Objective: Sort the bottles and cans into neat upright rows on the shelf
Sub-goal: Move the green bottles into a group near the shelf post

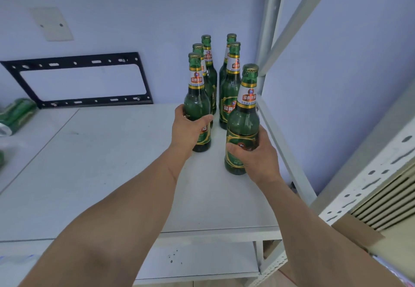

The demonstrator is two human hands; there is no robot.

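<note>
Two bottle rows (221,80) on shelf (112,174)

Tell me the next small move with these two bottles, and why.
Probably let go: the left hand and right hand each grip an upright front bottle standing ahead of its row on the shelf. Green cans lie far left.

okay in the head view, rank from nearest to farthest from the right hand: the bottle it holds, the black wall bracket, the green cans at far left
1. Bottle gripped in the right hand, front right of the shelf.
2. Black wall bracket, behind, left of the bottles.
3. Green cans, far left edge.

Each hand (188,127) grips an upright green bottle (197,98).
</note>
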